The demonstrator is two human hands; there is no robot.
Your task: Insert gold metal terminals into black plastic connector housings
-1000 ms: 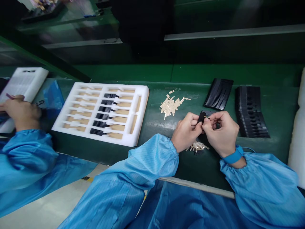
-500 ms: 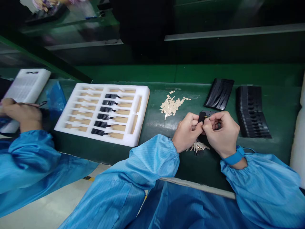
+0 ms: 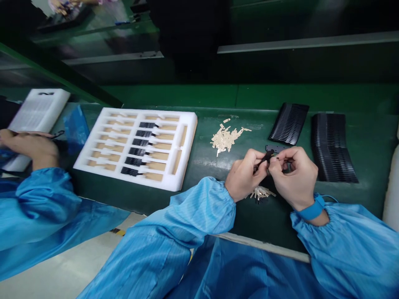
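My left hand (image 3: 243, 176) and my right hand (image 3: 294, 174) meet over the green bench, fingers pinched together on a small black part (image 3: 266, 158). A blue wrist strap circles my right wrist (image 3: 311, 209). Under my hands lies a small bundle of tan strips (image 3: 260, 192). A looser heap of tan strips (image 3: 226, 137) sits just beyond. A flat black piece (image 3: 276, 148) lies on the bench behind my fingers.
A white foam tray (image 3: 183, 158) with several black parts in its slots lies to the left. Two rows of stacked black parts (image 3: 288, 123) (image 3: 332, 147) stand at the right. A co-worker's hand (image 3: 33, 147) and blue sleeve are at far left, beside another white tray (image 3: 39, 109).
The black part between my fingers has tilted and my hands have shifted slightly right. The co-worker's hand at left has moved a little.
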